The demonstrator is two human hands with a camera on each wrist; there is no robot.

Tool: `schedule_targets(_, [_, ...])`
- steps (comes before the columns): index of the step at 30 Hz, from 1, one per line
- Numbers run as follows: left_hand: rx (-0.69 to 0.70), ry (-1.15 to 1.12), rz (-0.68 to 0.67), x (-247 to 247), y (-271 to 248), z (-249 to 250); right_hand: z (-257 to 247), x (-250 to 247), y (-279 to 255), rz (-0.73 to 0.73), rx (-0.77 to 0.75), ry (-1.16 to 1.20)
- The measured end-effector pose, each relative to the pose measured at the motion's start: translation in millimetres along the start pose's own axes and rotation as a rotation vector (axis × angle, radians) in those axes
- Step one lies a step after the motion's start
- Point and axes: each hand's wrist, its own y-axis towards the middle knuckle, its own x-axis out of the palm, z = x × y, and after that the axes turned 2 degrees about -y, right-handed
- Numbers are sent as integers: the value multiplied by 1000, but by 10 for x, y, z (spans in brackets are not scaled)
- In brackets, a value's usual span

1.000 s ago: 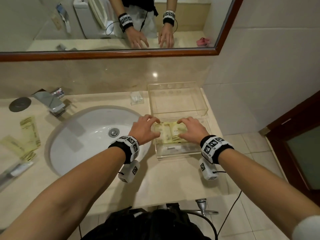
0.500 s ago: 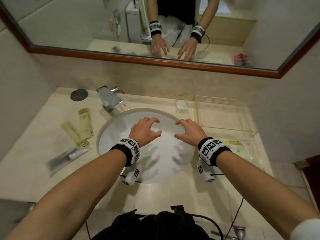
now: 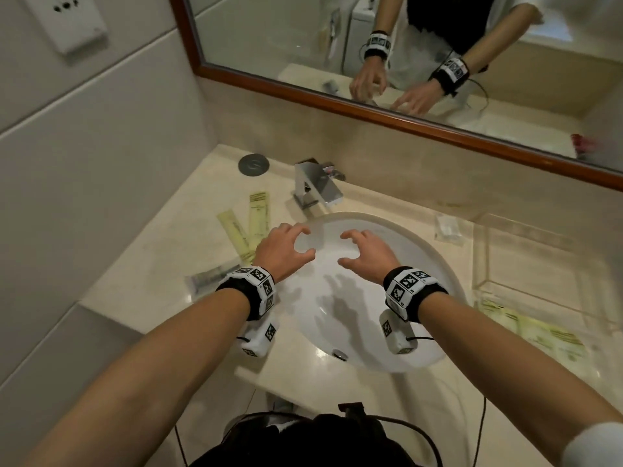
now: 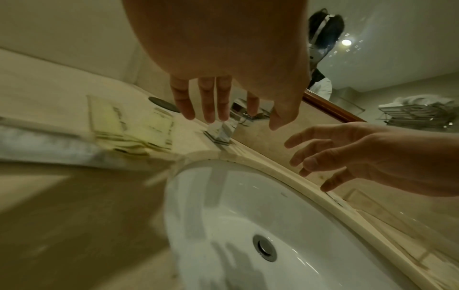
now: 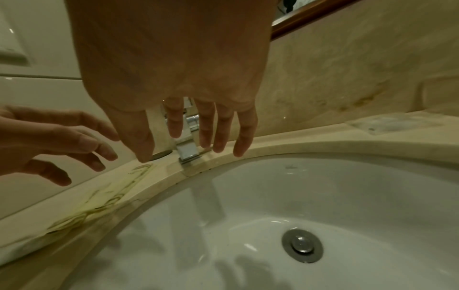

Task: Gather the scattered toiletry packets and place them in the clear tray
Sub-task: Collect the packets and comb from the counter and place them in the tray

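Observation:
Two pale yellow packets (image 3: 247,227) lie on the counter left of the sink, and a clear wrapped packet (image 3: 210,277) lies nearer me beside them. My left hand (image 3: 286,251) hovers empty over the sink's left rim, fingers spread, just right of those packets (image 4: 131,129). My right hand (image 3: 365,252) hovers empty over the basin, fingers relaxed. The clear tray (image 3: 539,298) stands on the counter at the far right with yellow packets (image 3: 536,332) lying in it. A small clear sachet (image 3: 448,228) rests on the counter between sink and tray.
A white oval sink (image 3: 371,332) fills the counter's middle, with a chrome tap (image 3: 315,187) behind it. A round grey disc (image 3: 253,164) sits at the back left. A wood-framed mirror (image 3: 371,106) runs along the back wall. Tiled walls close off the left.
Both hands left the tray, where they set yellow packets down, and swung left over the sink. The view has turned left with them.

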Motion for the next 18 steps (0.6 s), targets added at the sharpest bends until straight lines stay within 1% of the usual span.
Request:
schedule_targets(6, [-99, -24, 14, -227, 63, -420, -416, 185, 303, -60, -40, -2])
schedule_targets(13, [-173, -18, 31, -448, 205, -864, -848, 438, 686, -111, -74, 13])
schedule_targets(16, [-191, -27, 46, -504, 243, -1024, -1029, 594, 847, -136, -36, 65])
schedule_targets(18, [-205, -31, 47, -535, 266, -1121, -1126, 696, 947, -133, 25, 93])
